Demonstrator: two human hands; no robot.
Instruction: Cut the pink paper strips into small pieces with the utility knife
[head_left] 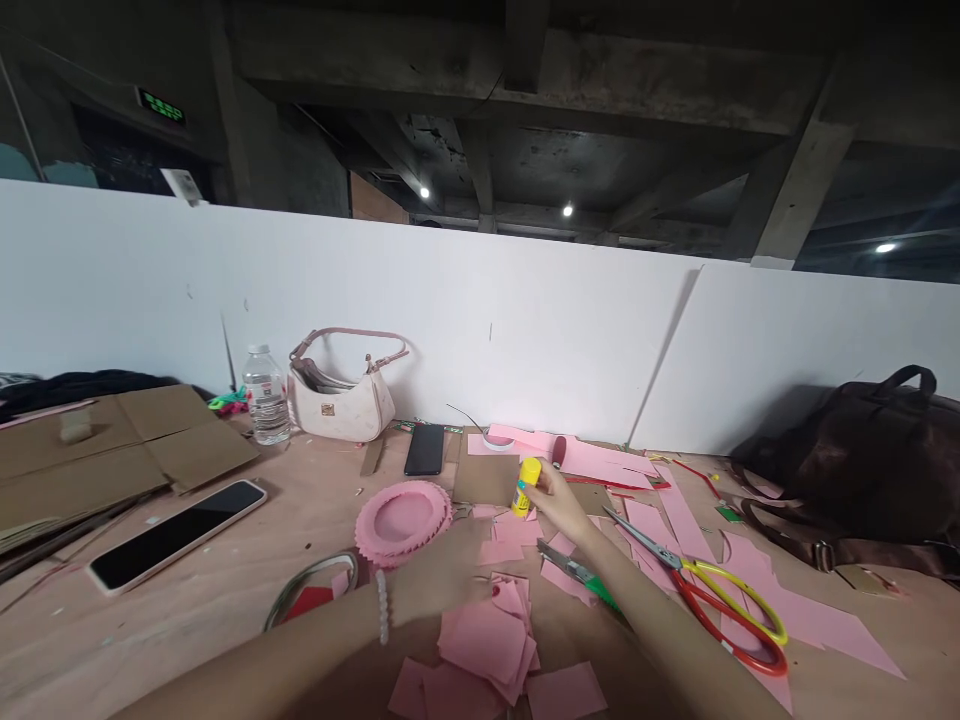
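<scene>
My right hand is wrapped round a yellow glue stick that stands upright among pink paper pieces. My left hand, with a beaded bracelet at the wrist, is over the near edge of a pile of pink paper squares; its fingers are smeared, and what they touch is unclear. Behind that hand lies a round pink paper piece with a scalloped rim. Between my arms rests a green-handled cutter. Scissors with red and yellow handles lie beside my right forearm.
At the back are a pale handbag, a water bottle and a dark phone. A second phone and cardboard are at left. A dark backpack is at right. A white partition closes the table's rear.
</scene>
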